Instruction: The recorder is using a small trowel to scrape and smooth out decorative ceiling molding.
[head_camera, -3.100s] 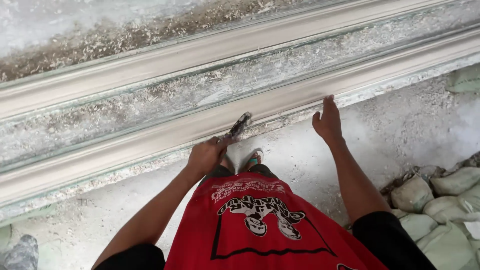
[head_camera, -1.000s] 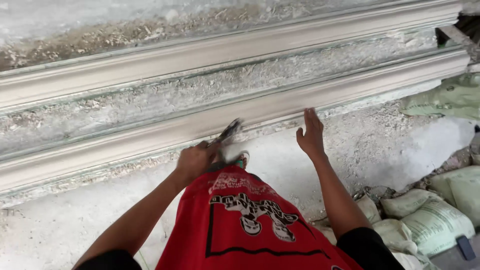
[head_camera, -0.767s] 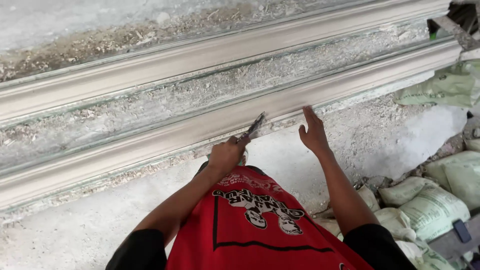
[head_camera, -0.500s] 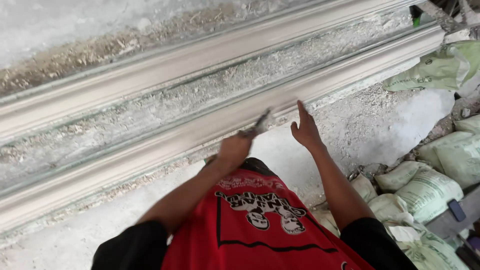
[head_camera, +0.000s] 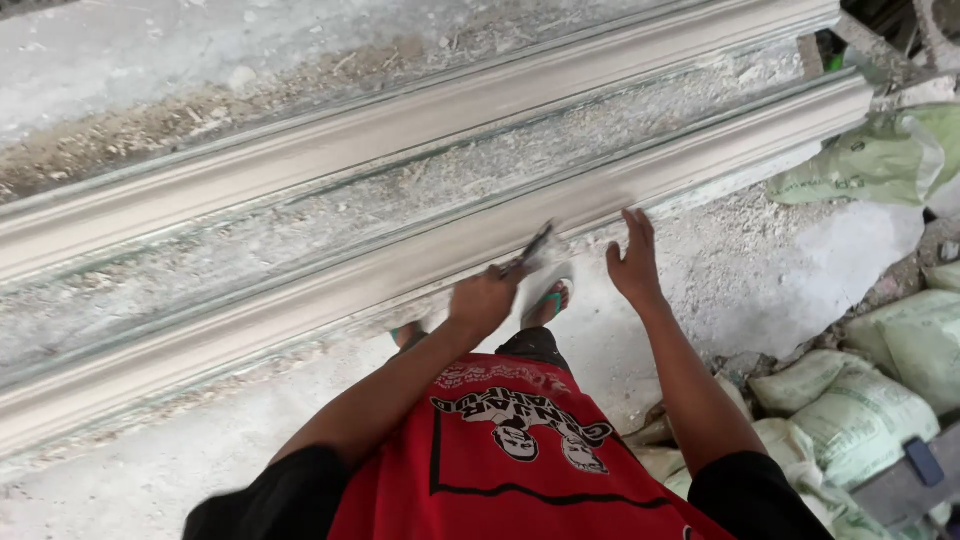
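Two hands: L hand (head_camera: 483, 302) grip clenched on scraper (head_camera: 530, 250) at moulding (head_camera: 330, 290); R hand (head_camera: 634, 262) released, flat.

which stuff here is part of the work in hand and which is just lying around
In use:
left hand
scraper tool
near moulding strip
right hand

Lying about:
far moulding strip
stacked sacks
green sack

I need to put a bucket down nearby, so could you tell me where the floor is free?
Bare floor lies right of the right hand, between the moulding and the sacks. More lies at lower left. It is crowded among the sacks.
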